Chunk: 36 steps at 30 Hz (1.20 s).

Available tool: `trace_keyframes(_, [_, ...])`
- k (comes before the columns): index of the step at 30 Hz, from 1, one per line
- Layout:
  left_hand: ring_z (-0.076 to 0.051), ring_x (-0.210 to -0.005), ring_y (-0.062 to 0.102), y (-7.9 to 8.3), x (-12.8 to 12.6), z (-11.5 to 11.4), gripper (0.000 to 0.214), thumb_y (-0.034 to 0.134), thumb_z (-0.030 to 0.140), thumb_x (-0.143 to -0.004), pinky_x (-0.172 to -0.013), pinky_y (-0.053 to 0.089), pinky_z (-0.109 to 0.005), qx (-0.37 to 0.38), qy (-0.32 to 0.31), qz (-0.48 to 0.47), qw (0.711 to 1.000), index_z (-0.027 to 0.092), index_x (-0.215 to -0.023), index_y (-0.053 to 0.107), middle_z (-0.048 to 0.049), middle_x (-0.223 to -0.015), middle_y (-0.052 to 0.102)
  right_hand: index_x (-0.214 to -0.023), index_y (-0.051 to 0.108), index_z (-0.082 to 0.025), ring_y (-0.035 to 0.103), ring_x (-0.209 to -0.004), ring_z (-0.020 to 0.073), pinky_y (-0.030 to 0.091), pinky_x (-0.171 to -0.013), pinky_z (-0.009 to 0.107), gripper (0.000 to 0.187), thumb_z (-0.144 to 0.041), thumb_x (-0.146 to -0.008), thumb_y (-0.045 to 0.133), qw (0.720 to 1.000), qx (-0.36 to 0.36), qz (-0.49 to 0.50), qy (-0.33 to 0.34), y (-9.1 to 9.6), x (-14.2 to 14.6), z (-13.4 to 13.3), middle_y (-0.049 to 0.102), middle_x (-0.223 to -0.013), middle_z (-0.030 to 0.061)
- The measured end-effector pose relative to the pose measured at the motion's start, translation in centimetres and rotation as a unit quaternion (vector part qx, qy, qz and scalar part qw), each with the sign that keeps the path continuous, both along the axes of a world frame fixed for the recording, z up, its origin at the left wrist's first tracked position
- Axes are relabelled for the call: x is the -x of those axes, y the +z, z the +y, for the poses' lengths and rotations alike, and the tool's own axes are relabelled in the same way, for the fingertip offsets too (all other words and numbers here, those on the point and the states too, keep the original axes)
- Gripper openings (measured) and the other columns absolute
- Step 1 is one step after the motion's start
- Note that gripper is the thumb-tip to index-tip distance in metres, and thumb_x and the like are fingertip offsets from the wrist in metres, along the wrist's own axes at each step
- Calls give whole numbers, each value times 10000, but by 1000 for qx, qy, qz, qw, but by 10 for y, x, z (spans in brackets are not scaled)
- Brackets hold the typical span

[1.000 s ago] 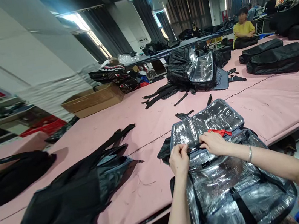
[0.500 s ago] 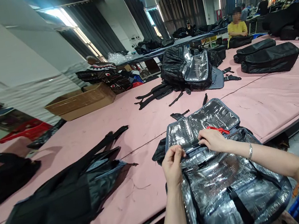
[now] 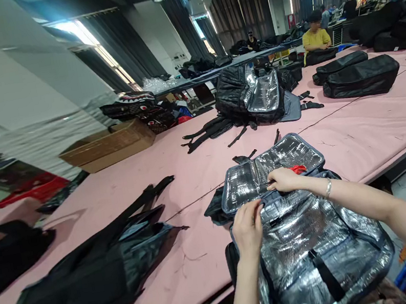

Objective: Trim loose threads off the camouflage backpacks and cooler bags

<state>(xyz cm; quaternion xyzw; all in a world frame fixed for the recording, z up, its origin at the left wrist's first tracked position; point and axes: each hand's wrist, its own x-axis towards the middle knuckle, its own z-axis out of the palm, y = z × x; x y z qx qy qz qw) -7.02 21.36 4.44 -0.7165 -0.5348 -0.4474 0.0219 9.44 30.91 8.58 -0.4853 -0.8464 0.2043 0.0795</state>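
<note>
We have the silver-lined bag [image 3: 296, 245] directly below and in front of both hands, lying open on the pink bench [image 3: 140, 173]. Its lid [image 3: 239, 182] is folded back beyond our fingers, lining upward, and the black strap [image 3: 328, 276] crosses the lining nearer to us than the hands.

Our left hand [image 3: 249, 224] is narrow, thumb and fingertips drawn together at the edge where lid and body join; we cannot tell whether fabric or a thread sits between them. Our right hand [image 3: 284, 180] is curled just beyond and to the right, fingertips bent down at the same join. A red item [image 3: 298, 169] shows right behind it, and we cannot tell whether that hand holds it.

As for progress, we judge the opening done: the lid is back and the join exposed. The handling at that join looks to be under way; how much of it is finished does not show. The lid is not yet closed.

Left of the hands lies a black bag [image 3: 73, 282], untouched. Well beyond them stands another silver-lined bag [image 3: 263, 92], also open, with two black bags [image 3: 362, 78] farther right.
</note>
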Motion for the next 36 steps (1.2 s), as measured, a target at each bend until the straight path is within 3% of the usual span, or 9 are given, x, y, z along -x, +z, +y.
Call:
trace_keyframes(4, [-158,-741,554,-5,-10,6,156,555,238,-808,-676,417,-276,-88,54,143,984,198,-936,636,-43,-844,656,-817,668,-185,600,-754,179,350,-569,219,201,-366,-789,586,1000,22,-3,4,11,-3,2,678,-840,59])
trace_keyframes(8, [-183,-694,519,-7,-23,9,122,517,229,-824,-608,346,-308,-71,90,194,974,180,-867,619,-59,-788,637,-817,671,-175,597,-740,171,344,-559,211,262,-418,-790,580,1000,29,0,1,15,-5,0,678,-829,61])
trace_keyframes(15, [-167,-700,531,-12,-47,0,97,436,177,-831,-630,362,-289,-23,2,182,983,168,-811,530,-45,-743,585,-796,672,-174,588,-706,165,342,-539,212,233,-393,-773,597,999,31,25,0,7,-6,5,672,-801,55])
trace_keyframes(21, [-170,-689,534,-14,-47,1,75,427,184,-841,-639,365,-294,-1,-9,158,987,182,-788,479,-40,-745,577,-836,635,-173,575,-702,138,363,-585,206,186,-347,-773,612,996,-1,79,36,2,-15,9,661,-801,23])
trace_keyframes(25, [-174,-694,537,-15,-48,1,78,434,192,-841,-639,362,-294,7,-9,143,990,184,-770,465,-32,-723,566,-1062,538,-152,549,-835,162,369,-691,244,279,-324,-844,521,990,-77,116,4,-2,-42,5,616,-972,70])
trace_keyframes(27, [-170,-688,537,-15,-49,0,85,434,191,-842,-638,362,-292,9,-8,134,991,184,-763,464,-31,-722,567,-1088,509,-134,522,-867,170,353,-723,264,261,-277,-873,468,985,-127,119,7,-8,-61,2,590,-1006,94])
trace_keyframes(30, [-167,-689,538,-15,-50,0,84,434,188,-841,-640,367,-285,10,-7,117,993,183,-766,470,-30,-728,572,-987,557,-144,490,-768,160,319,-693,277,199,-227,-902,398,965,-232,68,99,-21,-85,-3,594,-918,83])
trace_keyframes(32, [-167,-702,540,-15,-51,0,76,443,189,-839,-647,371,-281,10,-7,105,994,183,-770,473,-29,-731,573,-937,576,-155,458,-687,147,293,-659,279,259,-187,-926,320,941,-301,20,154,-27,-93,-7,595,-851,66])
trace_keyframes(36, [-165,-705,539,-13,-51,1,73,456,191,-834,-657,376,-279,14,-9,93,996,184,-765,478,-25,-730,576,-980,568,-173,436,-663,131,260,-632,279,298,-139,-937,275,916,-360,-19,175,-31,-89,-13,599,-899,54])
